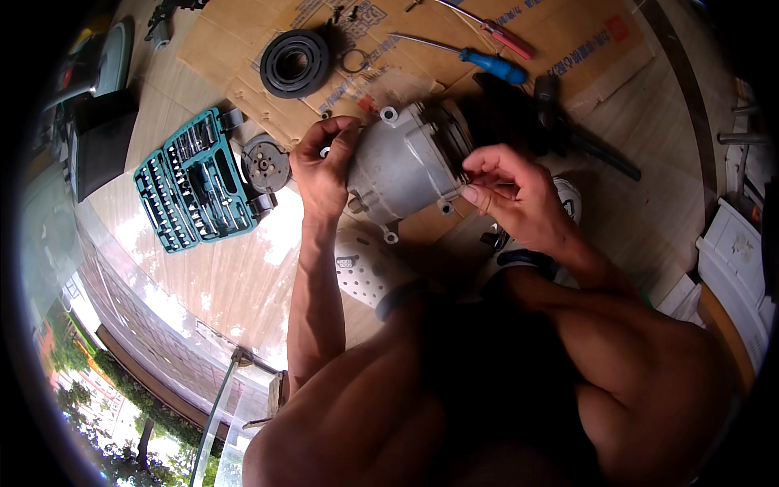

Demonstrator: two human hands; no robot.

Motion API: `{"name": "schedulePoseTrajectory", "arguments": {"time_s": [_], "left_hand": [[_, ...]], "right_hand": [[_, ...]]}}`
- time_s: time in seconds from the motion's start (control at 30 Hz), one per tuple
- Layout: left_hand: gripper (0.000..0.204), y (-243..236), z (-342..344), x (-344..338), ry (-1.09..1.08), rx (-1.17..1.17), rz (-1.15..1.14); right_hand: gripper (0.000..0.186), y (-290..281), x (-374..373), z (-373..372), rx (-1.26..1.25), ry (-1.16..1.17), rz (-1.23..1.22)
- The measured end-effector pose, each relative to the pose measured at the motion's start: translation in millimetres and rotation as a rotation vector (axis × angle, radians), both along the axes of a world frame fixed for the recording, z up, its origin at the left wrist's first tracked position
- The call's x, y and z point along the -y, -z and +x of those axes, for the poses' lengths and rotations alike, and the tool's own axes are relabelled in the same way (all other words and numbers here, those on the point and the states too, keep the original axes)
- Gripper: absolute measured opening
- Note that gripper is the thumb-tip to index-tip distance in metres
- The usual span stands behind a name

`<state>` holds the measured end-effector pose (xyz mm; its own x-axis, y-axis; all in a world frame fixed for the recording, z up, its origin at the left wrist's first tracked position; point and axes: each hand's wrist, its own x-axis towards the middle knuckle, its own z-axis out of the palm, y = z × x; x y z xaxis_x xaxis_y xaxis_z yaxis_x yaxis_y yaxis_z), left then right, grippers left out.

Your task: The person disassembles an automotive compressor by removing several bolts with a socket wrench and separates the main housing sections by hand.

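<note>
A silver-grey metal compressor (pixel 395 166) with bolt lugs lies tilted between my hands, above the cardboard's near edge. My left hand (pixel 324 162) is closed on its left end, thumb and fingers bent around the edge. At the darker, stepped right end, my right hand (pixel 519 191) has its thumb and curled fingers against the rim. Whether a small part sits in those right fingers is hidden. Just left of my left hand rests a round metal clutch plate (pixel 265 164). A black ring-shaped pulley (pixel 295 64) lies on the cardboard beyond, beside a thin snap ring (pixel 355 62).
On the cardboard sheet (pixel 235 49) lie a blue-handled screwdriver (pixel 492 66) and a red-handled screwdriver (pixel 509 40). A dark hammer-like tool (pixel 552 105) is at right. An opened teal socket set (pixel 195 183) lies left. White perforated shoes (pixel 369 272) stand close below the compressor.
</note>
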<state>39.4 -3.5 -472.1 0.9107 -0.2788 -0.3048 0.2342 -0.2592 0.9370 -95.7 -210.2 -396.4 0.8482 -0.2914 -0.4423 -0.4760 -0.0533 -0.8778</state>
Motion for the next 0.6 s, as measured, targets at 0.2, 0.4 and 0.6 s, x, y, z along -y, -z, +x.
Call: {"name": "schedulePoseTrajectory", "arguments": {"time_s": [0.2,0.4,0.6], "left_hand": [[0.02,0.3,0.8,0.5,-0.001,-0.007,-0.027],[0.02,2.5,0.6,-1.7,-0.018,-0.013,-0.023],[0.02,2.1,1.1,1.7,-0.015,-0.02,-0.03]], "right_hand": [[0.023,6.8,23.9,4.0,-0.237,-0.182,0.163],[0.022,8.6,7.7,-1.2,0.046,-0.104,-0.041],[0.021,5.6,21.8,-0.5,-0.044,-0.129,0.107]]}}
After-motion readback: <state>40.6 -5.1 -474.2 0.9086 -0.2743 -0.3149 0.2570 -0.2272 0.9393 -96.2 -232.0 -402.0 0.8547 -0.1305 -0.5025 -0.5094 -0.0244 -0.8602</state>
